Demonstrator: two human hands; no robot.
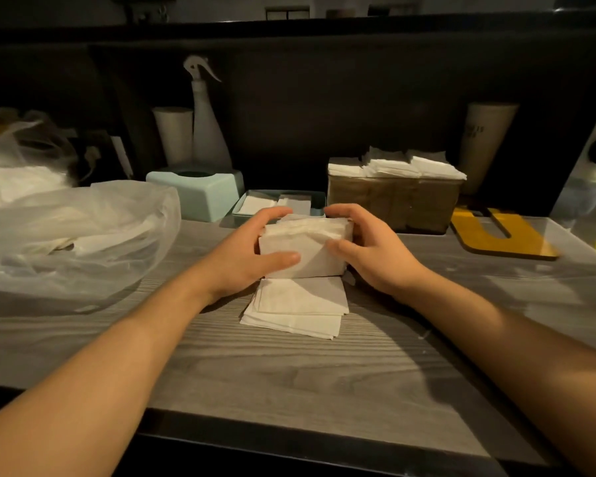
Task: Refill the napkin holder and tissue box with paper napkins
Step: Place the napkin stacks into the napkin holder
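A thick stack of white paper napkins (310,251) stands on edge at the middle of the grey wooden counter. My left hand (252,253) grips its left side, thumb across the front. My right hand (369,249) grips its right side. A flat pile of napkins (300,309) lies just in front of the held stack. Behind it sits a teal tissue box base (319,197) with a few napkins inside, and its teal lid (200,194) stands to the left. A brown napkin holder (393,204) at the back right is heaped with napkins.
A clear plastic bag (76,235) with napkins lies on the left. A white spray bottle (207,129) and a paper roll (174,134) stand at the back. A yellow board (499,235) lies at the right, a tall cup (486,142) behind it.
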